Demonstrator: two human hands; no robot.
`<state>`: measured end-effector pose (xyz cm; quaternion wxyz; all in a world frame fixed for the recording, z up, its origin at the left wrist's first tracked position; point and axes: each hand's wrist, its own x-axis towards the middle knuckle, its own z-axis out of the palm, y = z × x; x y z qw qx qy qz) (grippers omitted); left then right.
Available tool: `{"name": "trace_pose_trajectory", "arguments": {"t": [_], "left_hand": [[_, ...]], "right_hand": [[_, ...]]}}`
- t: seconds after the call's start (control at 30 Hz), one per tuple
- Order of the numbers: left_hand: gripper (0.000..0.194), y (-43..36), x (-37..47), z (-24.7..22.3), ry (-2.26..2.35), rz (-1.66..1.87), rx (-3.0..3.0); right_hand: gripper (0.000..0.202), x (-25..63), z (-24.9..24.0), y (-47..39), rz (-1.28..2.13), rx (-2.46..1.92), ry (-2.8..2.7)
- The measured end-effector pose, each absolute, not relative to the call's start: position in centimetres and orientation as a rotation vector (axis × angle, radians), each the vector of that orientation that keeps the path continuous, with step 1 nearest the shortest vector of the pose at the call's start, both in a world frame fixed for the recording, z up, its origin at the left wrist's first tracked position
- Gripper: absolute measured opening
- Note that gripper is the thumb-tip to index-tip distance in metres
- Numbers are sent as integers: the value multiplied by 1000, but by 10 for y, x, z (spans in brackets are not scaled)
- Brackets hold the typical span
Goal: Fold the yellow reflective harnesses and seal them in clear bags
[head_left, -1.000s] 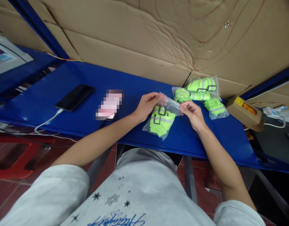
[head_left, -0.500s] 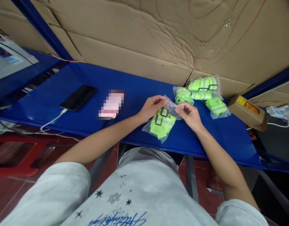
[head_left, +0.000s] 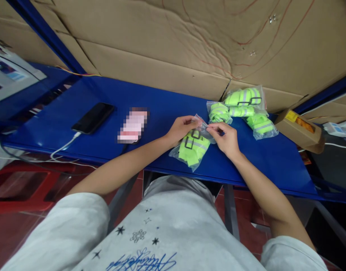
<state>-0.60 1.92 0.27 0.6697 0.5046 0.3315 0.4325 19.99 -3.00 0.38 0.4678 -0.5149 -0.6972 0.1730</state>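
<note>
A clear zip-lock bag (head_left: pixel 193 153) lies near the front edge of the blue table, its mouth turned away from me. Inside it is a folded neon-yellow reflective strap (head_left: pixel 192 150) with grey bands and black buckles. My left hand (head_left: pixel 182 129) pinches the left end of the bag's top edge. At the other end of that edge, the thumb and fingers of my right hand (head_left: pixel 226 138) are closed on the plastic. Just behind my hands sit several similar bagged yellow straps (head_left: pixel 243 98), some overlapping.
Left on the blue table (head_left: pixel 158 101) are a black phone (head_left: pixel 93 117) with a white cable and a second phone (head_left: pixel 133 126) with a blurred screen. An opened cardboard box (head_left: pixel 298 130) stands at the right. Cardboard panels (head_left: pixel 150 56) rise behind the table.
My right hand has shifted slightly left along the bag's top edge, closer to my left hand. The plastic between them looks more bunched. My left hand has barely moved.
</note>
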Motion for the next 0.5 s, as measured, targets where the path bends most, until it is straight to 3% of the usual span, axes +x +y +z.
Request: {"name": "trace_pose_trajectory", "arguments": {"t": [0.23,0.5], "left_hand": [[25,22,-5,-2,768,1001,1163],[22,21,-1,-1,677,1068,1358]], "right_hand": [[18,196,10,-33,220,-1272,-1839],[16,190,10,-33,311,-1245,-1799]]}}
